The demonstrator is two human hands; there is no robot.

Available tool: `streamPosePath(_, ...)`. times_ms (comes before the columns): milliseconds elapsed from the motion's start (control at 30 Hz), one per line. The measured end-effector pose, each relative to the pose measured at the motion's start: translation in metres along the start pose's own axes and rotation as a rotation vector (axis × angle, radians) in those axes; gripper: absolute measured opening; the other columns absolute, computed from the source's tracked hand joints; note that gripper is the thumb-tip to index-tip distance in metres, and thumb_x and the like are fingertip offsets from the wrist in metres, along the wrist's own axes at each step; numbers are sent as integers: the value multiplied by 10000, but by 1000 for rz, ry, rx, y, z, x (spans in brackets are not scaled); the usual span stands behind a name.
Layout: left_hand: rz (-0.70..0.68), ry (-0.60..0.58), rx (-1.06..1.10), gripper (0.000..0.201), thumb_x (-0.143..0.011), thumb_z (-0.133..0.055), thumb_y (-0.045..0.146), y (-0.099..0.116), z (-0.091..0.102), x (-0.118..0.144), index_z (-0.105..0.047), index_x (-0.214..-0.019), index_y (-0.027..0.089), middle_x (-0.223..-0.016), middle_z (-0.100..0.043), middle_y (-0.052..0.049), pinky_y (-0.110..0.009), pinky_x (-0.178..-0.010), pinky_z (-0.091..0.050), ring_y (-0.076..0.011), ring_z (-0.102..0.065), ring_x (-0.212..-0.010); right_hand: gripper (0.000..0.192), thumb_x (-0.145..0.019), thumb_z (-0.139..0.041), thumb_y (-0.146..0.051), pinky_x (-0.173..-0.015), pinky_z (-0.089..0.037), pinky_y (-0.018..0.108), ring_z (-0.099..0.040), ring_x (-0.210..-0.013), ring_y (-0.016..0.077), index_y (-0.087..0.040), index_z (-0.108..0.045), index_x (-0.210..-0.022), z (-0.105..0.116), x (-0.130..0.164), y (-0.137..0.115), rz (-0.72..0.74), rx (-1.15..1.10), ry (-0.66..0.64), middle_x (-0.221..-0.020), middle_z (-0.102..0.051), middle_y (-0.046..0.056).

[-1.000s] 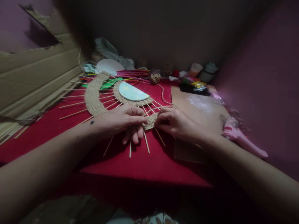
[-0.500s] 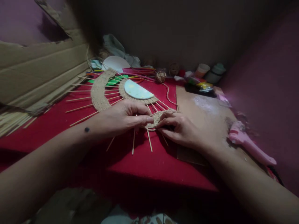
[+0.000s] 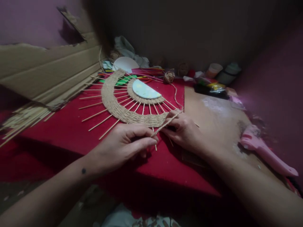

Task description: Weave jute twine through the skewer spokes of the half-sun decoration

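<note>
While the left hand [image 3: 123, 146] pinches the jute cord [image 3: 165, 123], the right hand [image 3: 184, 130] grips its far end.

The woven piece [image 3: 132, 104] lies on the cloth [image 3: 71, 132] at mid-table, with the left hand [image 3: 123, 146] just near of it and the right hand [image 3: 184, 130] at its right end, a cord [image 3: 165, 123] running between the two hands. Cardboard [image 3: 47, 75] stands to the left with loose sticks [image 3: 21, 121] before it, and a board [image 3: 217, 119] lies to the right. The glue gun [image 3: 262, 149] lies on the board's right edge, while the twine ball [image 3: 169, 77] and the cups [image 3: 222, 72] sit at the far side.
</note>
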State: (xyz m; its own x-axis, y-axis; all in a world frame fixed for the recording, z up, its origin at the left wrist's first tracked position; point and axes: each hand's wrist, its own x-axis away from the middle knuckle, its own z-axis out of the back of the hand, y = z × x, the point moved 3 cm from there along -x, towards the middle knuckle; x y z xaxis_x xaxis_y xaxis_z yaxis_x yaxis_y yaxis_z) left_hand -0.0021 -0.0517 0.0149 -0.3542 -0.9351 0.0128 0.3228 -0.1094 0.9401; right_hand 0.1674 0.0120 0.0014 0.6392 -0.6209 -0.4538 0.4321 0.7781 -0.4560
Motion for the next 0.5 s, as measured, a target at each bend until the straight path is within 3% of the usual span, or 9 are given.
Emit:
streamPosePath(233,-249,41,-334,60,-860,-592,182,-8,-13,18,-652,-863,174,-752,-651,13,-150,-618,-457,-74,-594,-676,132,-790,-603,-92,-719,-454,331,-530,-792,171,-169,-654,-695,1,0,2,-13,32,-16,-822,-602,62)
streamPosePath(500,-499,-1,-559,151,-914,-454,104,-6,-30,35,-588,-961,154,-732,-566,-12,-199,-556,-397,-93,-510,-612,118,-763,-594,-72,-722,-439,330,-520,-803,178,-167,-649,-719,1,1,2,-11,42,-19,-833,-600,64)
